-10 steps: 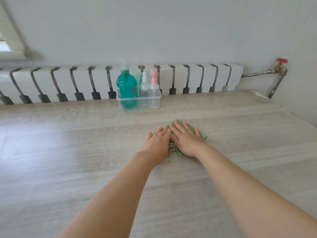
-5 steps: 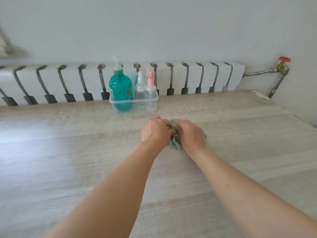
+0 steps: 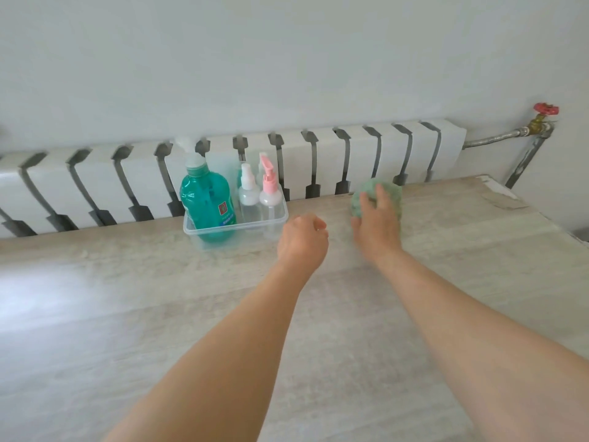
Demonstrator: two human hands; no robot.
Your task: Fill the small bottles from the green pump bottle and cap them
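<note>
Just left of both hands (image 3: 302, 237), green pump bottle (image 3: 207, 199) in tray (image 3: 236, 232)

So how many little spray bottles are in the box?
2 clearly: a white-topped bottle and a pink-topped bottle, side by side in the clear tub. A third may hide behind them.

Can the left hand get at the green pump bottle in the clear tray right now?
Probably yes. The left hand holds nothing and hovers just right of the clear tray; the green pump bottle stands upright at the tray's left end, its top free, with the small spray bottles beside it.
</note>
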